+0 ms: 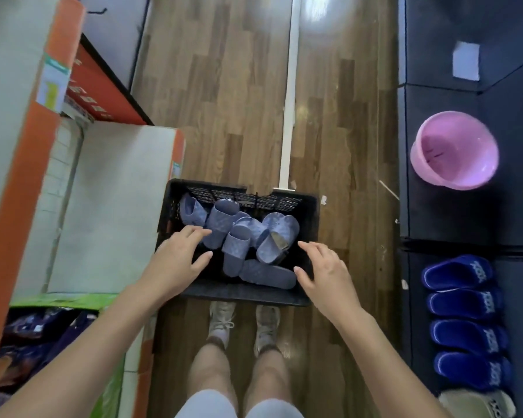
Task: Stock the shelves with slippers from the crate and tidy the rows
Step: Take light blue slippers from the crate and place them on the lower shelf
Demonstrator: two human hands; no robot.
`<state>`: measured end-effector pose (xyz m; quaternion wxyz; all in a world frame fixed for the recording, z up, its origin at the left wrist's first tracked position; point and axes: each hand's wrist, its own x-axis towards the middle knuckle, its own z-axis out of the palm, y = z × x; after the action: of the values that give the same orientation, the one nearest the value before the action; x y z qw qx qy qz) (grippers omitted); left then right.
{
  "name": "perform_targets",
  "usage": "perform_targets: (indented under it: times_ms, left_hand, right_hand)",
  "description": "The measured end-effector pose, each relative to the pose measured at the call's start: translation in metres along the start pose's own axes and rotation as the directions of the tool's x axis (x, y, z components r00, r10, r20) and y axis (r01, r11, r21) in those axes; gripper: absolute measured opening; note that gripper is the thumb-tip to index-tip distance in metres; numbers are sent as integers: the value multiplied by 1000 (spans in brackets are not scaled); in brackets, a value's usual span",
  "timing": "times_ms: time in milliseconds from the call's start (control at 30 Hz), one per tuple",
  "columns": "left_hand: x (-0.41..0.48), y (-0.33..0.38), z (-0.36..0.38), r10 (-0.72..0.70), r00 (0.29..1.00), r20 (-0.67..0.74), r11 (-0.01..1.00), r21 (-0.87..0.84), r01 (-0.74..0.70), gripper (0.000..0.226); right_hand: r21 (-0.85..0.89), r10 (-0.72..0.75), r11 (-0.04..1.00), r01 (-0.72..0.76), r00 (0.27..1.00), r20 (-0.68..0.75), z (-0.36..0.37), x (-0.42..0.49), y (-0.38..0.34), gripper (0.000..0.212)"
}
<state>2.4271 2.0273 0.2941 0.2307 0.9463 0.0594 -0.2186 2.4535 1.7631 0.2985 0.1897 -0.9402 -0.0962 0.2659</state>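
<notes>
Stock item: grey-blue textured rubber slippers (239, 239) lie heaped, unshelved, in black plastic mesh crate (242, 294) on floor (224, 86); dark blue slippers (462, 321) line dark right shelf (453, 212); left hand (178, 254), right hand (323, 273) spread empty over crate; stocking seemingly mostly outstanding.

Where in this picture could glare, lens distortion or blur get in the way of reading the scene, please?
Head view: glare washes out the wooden floor at the top; the wide lens bows the cardboard box on the left and the dark shelf on the right; the bags at lower left are blurred; the slippers in the black crate stay legible, though its inside is dim.
</notes>
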Motion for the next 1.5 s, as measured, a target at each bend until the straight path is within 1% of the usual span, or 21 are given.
perform_targets:
  times_ms: [133, 300, 400, 467, 533, 633, 733, 800, 867, 900, 933, 1033, 1100, 1200, 1233, 1267, 1300, 1367, 1400, 1467, 1500]
  left_hand:
    - [44, -31, 52, 4, 997, 80, 1000, -15, -3, 45]
    - [98, -64, 117, 62, 993, 101, 997, 33, -66, 49]
    - [128, -83, 162, 52, 991, 120, 998, 36, -57, 49]
    - [146, -97, 194, 28, 990, 138, 999, 27, -32, 49]
    - [161, -115, 230, 8, 985, 174, 999, 38, -15, 50]
    - [181, -143, 282, -68, 959, 274, 997, 46, 57, 53]
    - [198, -162, 319, -166, 926, 339, 968, -122, 218, 51]
    - [207, -171, 336, -222, 911, 349, 895, -299, 332, 39]
    - [216, -180, 352, -261, 898, 354, 796, -447, 408, 27]
    - [220, -186, 360, -268, 894, 359, 751, -503, 428, 26]
    - [224, -191, 367, -271, 890, 366, 715, -543, 441, 27]
    - [237, -209, 385, -309, 865, 396, 612, -613, 500, 34]
    - [242, -215, 392, -301, 842, 447, 547, -642, 537, 42]
    - [245, -217, 396, -254, 828, 500, 432, -707, 560, 62]
    - [245, -217, 395, -251, 825, 507, 417, -712, 564, 68]
    - [244, -216, 395, -261, 824, 503, 426, -706, 566, 70]
    - [241, -216, 396, -290, 825, 485, 457, -687, 564, 68]
    - [234, -214, 395, -378, 833, 404, 538, -637, 552, 54]
    - [229, -214, 392, -421, 834, 358, 550, -630, 548, 49]
    - [218, -211, 379, -473, 829, 298, 526, -660, 537, 48]
    - [212, -208, 369, -491, 826, 278, 510, -677, 531, 49]
  right_hand:
    - [-13, 61, 998, -60, 997, 40, 56, 40, 21, 50]
    - [-26, 113, 993, -112, 991, 66, 126, 87, 51, 50]
    - [-16, 139, 990, -138, 987, 76, 169, 113, 72, 49]
    - [24, 182, 983, -184, 979, 89, 198, 130, 89, 49]
    - [120, 261, 954, -275, 958, 120, 227, 146, 105, 48]
    - [288, 402, 846, -449, 891, 209, 270, 173, 128, 47]
    - [451, 506, 681, -576, 816, 279, 307, 199, 146, 46]
    - [519, 548, 585, -624, 775, 314, 328, 215, 156, 42]
    - [550, 565, 526, -649, 750, 344, 348, 228, 166, 26]
    - [569, 576, 498, -655, 740, 348, 357, 234, 168, 19]
    - [586, 588, 466, -663, 727, 355, 368, 240, 173, 19]
    - [643, 629, 353, -680, 681, 375, 395, 252, 184, 40]
    - [665, 658, 297, -685, 651, 377, 406, 257, 190, 50]
    - [720, 670, 166, -673, 613, 419, 406, 261, 187, 49]
    - [738, 661, 121, -664, 608, 439, 406, 261, 186, 47]
    - [746, 658, 95, -659, 604, 449, 407, 261, 186, 45]
    - [750, 660, 85, -656, 601, 451, 405, 260, 184, 44]
    - [761, 664, 82, -643, 605, 439, 398, 256, 180, 35]
    - [770, 671, 81, -634, 606, 428, 392, 251, 177, 26]
    - [761, 667, 73, -644, 599, 443, 379, 238, 169, 10]
    - [741, 668, 92, -666, 593, 450, 372, 229, 164, 11]
